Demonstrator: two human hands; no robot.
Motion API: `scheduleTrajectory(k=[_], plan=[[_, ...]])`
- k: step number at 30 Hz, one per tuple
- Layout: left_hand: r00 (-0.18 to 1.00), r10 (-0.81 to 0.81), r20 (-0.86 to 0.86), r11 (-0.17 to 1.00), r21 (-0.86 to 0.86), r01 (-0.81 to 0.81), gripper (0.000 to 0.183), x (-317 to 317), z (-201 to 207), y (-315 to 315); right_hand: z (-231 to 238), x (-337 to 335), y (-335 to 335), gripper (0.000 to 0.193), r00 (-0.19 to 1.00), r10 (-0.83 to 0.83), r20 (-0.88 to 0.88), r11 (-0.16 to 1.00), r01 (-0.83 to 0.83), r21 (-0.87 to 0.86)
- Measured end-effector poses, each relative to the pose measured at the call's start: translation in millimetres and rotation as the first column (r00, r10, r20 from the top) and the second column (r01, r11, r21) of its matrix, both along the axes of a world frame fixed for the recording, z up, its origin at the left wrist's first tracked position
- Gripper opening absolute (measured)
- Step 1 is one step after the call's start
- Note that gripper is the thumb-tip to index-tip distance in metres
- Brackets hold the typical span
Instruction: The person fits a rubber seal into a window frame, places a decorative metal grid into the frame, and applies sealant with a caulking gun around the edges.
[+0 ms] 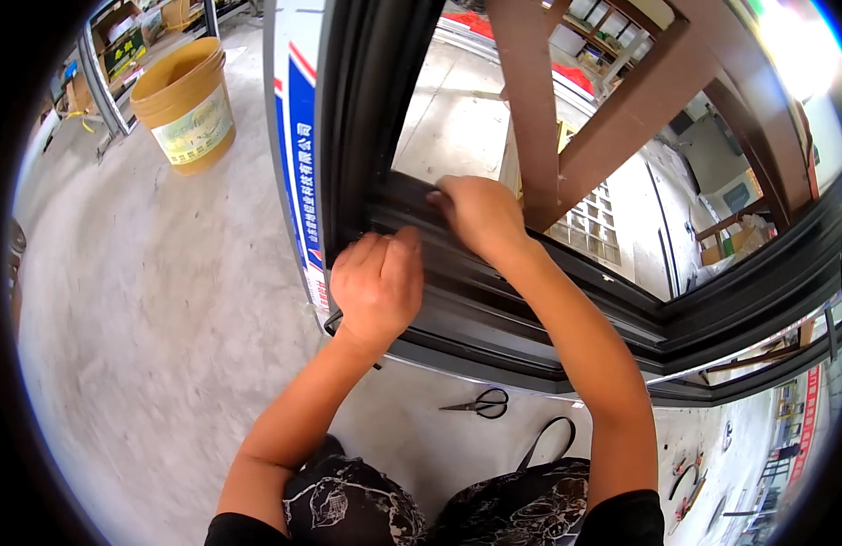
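Observation:
A large black window frame (521, 341) stands before me, its lower left corner under my hands. My left hand (377, 284) is closed at that corner, knuckles up and fingers curled against the dark profile. Whatever those fingers hold is hidden. Just to the right and farther off, my right hand (483, 217) is bent over the inner edge of the bottom rail, fingers curled together. Its fingertips merge with the dark rail, so what they pinch cannot be made out. A thin black strip (331, 322) sticks out beside the corner, below my left hand.
Black-handled scissors (486, 403) lie on the grey floor (166, 318) in front of the frame, near a looped black strip (568, 424). A yellow bucket (178, 91) stands at the far left. Brown beams (626, 105) cross behind the frame opening. Small tools (687, 482) lie at right.

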State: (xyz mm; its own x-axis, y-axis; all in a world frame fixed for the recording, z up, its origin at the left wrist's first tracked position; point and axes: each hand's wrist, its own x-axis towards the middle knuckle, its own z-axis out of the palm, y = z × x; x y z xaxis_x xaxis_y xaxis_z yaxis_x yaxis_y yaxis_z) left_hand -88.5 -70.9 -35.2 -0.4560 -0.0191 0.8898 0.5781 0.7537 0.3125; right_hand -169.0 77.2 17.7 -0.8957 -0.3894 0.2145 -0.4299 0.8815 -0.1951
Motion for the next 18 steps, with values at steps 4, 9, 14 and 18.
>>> scheduleTrajectory(k=[4, 9, 14, 18], plan=[[1.000, -0.013, -0.001, 1.000, 0.013, 0.013, 0.015, 0.8, -1.2, 2.9, -2.6, -0.7, 4.4, 0.029, 0.992, 0.050, -0.112, 0.999, -0.051, -0.004], [1.000, 0.002, 0.006, 1.000, 0.003, -0.002, 0.016, 2.7, -0.4, 3.2, -10.8, 3.4, -9.3, 0.035, 0.964, -0.003, -0.264, 0.999, -0.010, -0.047], [1.000, 0.000, 0.014, 1.000, 0.005, 0.000, 0.015, 2.0, 1.5, 3.5, -5.6, 3.4, -15.0, 0.030, 0.957, -0.031, -0.288, 0.999, 0.024, -0.029], [1.000, 0.005, 0.024, 1.000, -0.011, -0.004, 0.014, 3.4, -2.2, 5.7, -12.2, -1.7, -16.8, 0.016, 0.936, -0.001, -0.351, 0.990, -0.048, -0.133]])
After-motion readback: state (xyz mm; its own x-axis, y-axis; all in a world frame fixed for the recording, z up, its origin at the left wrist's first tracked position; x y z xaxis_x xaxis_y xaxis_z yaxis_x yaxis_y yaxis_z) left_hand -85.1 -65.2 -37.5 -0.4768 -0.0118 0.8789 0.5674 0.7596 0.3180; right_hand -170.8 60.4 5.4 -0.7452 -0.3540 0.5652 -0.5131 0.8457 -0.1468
